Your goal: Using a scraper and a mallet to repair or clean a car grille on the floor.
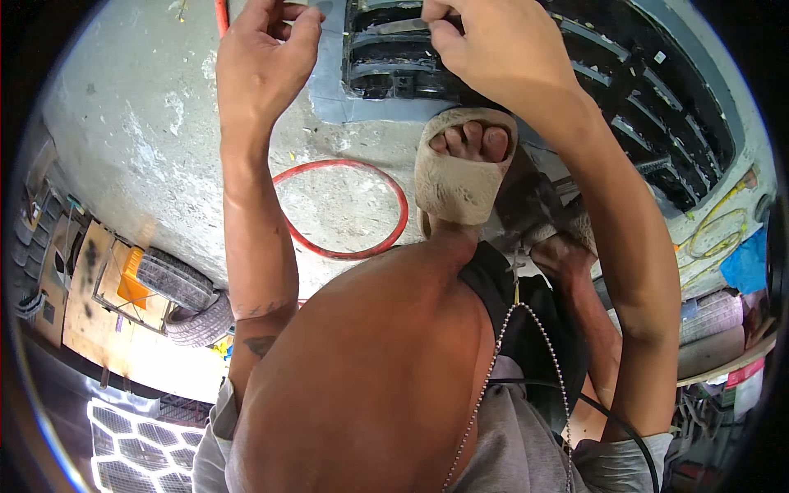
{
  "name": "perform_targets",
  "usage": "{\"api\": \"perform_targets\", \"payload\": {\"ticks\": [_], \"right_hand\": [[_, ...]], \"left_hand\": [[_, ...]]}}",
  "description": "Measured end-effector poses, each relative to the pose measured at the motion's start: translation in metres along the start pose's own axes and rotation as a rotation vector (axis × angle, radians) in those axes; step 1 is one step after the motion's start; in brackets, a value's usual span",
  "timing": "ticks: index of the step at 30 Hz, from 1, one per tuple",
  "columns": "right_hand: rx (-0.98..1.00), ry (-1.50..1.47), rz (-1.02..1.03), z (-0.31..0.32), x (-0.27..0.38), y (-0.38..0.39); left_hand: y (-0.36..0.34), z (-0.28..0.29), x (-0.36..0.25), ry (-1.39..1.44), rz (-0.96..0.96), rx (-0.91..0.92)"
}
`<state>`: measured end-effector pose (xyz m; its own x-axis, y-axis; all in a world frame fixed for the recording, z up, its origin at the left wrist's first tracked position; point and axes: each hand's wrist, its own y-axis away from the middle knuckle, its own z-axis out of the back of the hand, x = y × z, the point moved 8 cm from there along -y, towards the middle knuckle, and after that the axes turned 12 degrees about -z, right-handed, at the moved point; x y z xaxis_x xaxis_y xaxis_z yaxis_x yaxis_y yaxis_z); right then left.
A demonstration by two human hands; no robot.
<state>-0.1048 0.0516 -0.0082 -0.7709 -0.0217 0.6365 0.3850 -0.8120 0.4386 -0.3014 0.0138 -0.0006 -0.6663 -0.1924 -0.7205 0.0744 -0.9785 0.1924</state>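
My right hand [485,37] is closed around a thin, flat metal blade [399,27], perhaps a knife or scraper; its handle is hidden in my fingers. The blade points left and lies over a black slatted panel [390,78], which has pale scuffs and flecks along its slats. This panel is set in a grey frame [345,108] on the ground. Beyond the panel's left side, my left hand [275,53] is raised with its fingers curled in at the top edge. What those fingers hold, if anything, I cannot make out.
A red hose [403,218] loops on the stained concrete floor [156,140]. My slippered foot [464,164] stands right against the panel's near side. Tyres [173,279] stand at left. At right are a yellow cord [715,230] and a blue bag [746,261]. A beaded chain [546,337] hangs before me.
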Motion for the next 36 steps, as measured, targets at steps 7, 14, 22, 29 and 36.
{"api": "perform_targets", "payload": {"ticks": [7, 14, 22, 29, 36], "right_hand": [[0.027, -0.003, 0.369, -0.013, 0.024, 0.059], [-0.113, 0.008, 0.237, 0.037, -0.039, 0.096], [-0.215, 0.293, 0.054, 0.126, -0.111, 0.116], [-0.181, 0.635, 0.206, 0.124, -0.067, 0.084], [-0.099, 0.19, -0.04, 0.122, -0.113, 0.068]], "left_hand": [[0.004, -0.004, 0.017, 0.109, 0.1, 0.105], [0.008, -0.029, 0.006, -0.143, 0.034, 0.165], [-0.003, -0.036, 0.021, -0.197, 0.003, 0.239], [-0.005, -0.031, 0.009, -0.318, 0.004, 0.334], [-0.007, -0.023, -0.031, -0.14, -0.21, -0.059]]}}
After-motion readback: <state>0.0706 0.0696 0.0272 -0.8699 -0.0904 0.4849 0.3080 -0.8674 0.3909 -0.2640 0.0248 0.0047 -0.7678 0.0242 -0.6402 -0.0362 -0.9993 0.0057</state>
